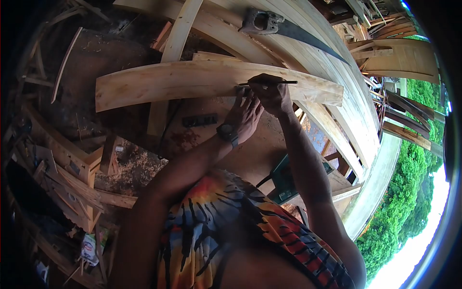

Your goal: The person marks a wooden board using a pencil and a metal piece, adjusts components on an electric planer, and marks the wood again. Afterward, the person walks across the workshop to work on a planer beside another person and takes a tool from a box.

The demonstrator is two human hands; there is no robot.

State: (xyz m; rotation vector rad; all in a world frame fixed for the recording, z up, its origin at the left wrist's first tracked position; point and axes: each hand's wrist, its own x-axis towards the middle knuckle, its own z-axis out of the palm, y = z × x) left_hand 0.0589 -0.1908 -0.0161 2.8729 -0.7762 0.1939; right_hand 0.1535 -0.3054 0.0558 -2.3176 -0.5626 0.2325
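Observation:
A long, slightly curved wooden board [159,82] lies across the view in front of me. My right hand [273,96] is closed round a dark pencil [289,82] held over the board, right of its middle. The pencil runs almost level, its left end close to the wood. Just left of it, my left hand [244,114], with a watch [227,131] on the wrist, reaches to the board's near edge. Its fingers are stretched out, the tips resting at that edge beside my right hand.
A handsaw [308,36] rests on the long pale planks [332,62] beyond the board. A narrow plank [183,31] extends away behind it. Below the board is a dark tool tray or strip [199,120]. Wooden frames [79,166] and shavings [132,166] are at left; a green chair-like object [284,180] stands at right.

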